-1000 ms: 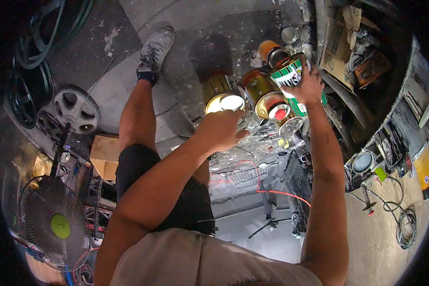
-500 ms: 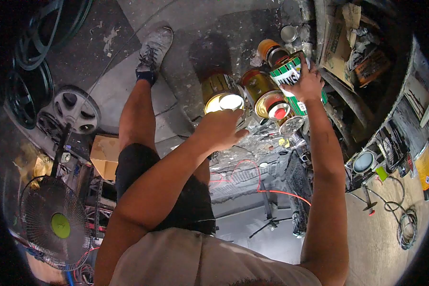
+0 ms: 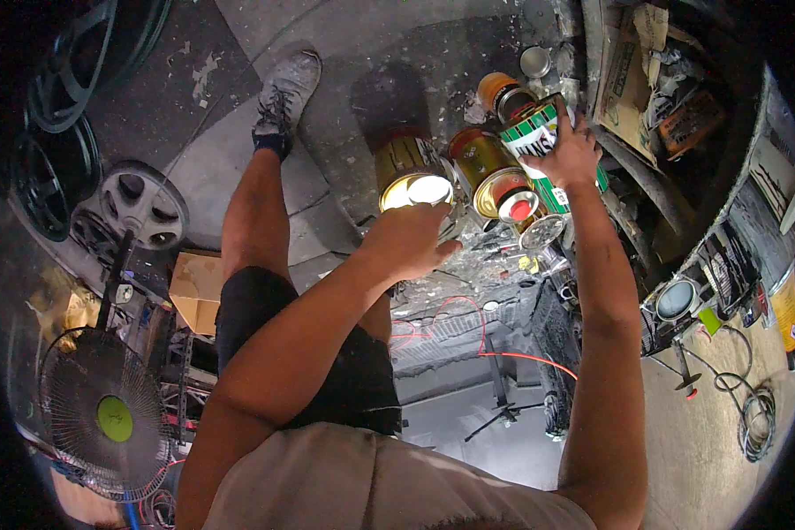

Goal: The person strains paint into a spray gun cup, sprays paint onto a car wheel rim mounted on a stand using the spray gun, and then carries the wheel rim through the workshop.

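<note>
My right hand (image 3: 570, 159) is wrapped over the side of a green and white paint can (image 3: 541, 141), which is tilted among other cans. My left hand (image 3: 411, 238) is curled beside the near end of a gold can (image 3: 408, 163). A bright, round white piece (image 3: 429, 189) shows at that can's end, close to my left fingers. Those fingers are partly hidden behind the hand, and I cannot make out what they hold. Between my hands stands another gold can (image 3: 481, 163), with a small red-centred tin (image 3: 518, 207) in front of it.
An orange-topped container (image 3: 498, 88) and a grey round tin (image 3: 534, 62) lie beyond the cans. Cardboard and scraps (image 3: 627, 88) fill the right side. At left are a fan (image 3: 106, 420), a wheel (image 3: 143, 203) and a cardboard box (image 3: 196, 287). An orange hose (image 3: 530, 358) crosses below.
Almost nothing differs. Both hands keep their places, and the view has shifted very slightly.
</note>
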{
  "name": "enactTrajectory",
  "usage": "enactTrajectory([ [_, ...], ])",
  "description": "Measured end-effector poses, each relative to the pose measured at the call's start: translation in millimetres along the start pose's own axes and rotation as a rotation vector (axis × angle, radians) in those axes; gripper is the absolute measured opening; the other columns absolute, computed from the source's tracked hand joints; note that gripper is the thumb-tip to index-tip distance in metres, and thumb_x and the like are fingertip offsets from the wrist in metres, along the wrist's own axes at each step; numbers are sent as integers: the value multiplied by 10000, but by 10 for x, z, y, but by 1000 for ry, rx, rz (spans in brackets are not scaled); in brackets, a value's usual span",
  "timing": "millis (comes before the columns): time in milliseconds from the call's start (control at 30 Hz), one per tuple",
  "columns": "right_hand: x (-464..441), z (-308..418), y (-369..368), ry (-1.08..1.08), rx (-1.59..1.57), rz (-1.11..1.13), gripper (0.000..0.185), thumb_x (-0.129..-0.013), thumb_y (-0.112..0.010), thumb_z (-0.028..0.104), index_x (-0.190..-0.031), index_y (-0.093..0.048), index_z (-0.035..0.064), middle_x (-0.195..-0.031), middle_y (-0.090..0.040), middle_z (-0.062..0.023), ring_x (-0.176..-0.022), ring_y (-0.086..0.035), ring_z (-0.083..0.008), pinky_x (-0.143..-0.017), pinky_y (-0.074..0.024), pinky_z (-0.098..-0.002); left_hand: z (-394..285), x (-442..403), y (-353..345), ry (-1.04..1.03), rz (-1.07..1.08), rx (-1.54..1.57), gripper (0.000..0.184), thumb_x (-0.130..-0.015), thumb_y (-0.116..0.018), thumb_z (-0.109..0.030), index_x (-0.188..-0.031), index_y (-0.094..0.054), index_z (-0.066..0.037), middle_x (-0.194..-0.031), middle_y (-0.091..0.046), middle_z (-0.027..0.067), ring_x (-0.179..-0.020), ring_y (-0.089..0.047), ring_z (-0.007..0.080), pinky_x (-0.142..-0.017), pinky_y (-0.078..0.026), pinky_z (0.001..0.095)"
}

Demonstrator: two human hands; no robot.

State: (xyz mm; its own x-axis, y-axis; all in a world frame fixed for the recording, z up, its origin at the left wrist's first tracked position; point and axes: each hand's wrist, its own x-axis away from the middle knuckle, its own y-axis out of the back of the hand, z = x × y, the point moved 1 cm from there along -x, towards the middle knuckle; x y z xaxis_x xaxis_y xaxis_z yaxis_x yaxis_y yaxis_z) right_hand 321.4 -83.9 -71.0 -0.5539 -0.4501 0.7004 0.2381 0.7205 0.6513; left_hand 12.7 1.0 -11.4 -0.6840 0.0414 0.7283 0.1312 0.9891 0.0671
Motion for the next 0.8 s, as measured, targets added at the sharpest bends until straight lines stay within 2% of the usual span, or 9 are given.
enactTrajectory([
  [467,10,7,39,-13,-12,12,1332,-559,-916,528,-1645,-155,399,-1653,-298,-192,-1444,-397,-477,-1142,-338,-659,-47,9,63,34,60,1,653,-951,-689,-431,-1438,-523,-29,-1363,-624,222,-1234,-619,384,-1033,-503,479],
  [733,2,-6,42,-27,-52,32,1340,-559,-943,493,-1644,-163,397,-1650,-299,-187,-1443,-391,-487,-1157,-330,-656,6,11,9,14,17,-69,642,-943,-696,-432,-1417,-542,-27,-1326,-644,231,-1208,-632,390,-1016,-510,478],
  [800,-10,-26,26,2,-9,8,1343,-572,-931,535,-1650,-144,385,-1625,-324,-229,-1415,-431,-489,-1110,-359,-687,9,4,15,-15,-4,-39,644,-939,-699,-434,-1414,-542,-28,-1313,-648,237,-1200,-634,394,-1007,-510,483],
])
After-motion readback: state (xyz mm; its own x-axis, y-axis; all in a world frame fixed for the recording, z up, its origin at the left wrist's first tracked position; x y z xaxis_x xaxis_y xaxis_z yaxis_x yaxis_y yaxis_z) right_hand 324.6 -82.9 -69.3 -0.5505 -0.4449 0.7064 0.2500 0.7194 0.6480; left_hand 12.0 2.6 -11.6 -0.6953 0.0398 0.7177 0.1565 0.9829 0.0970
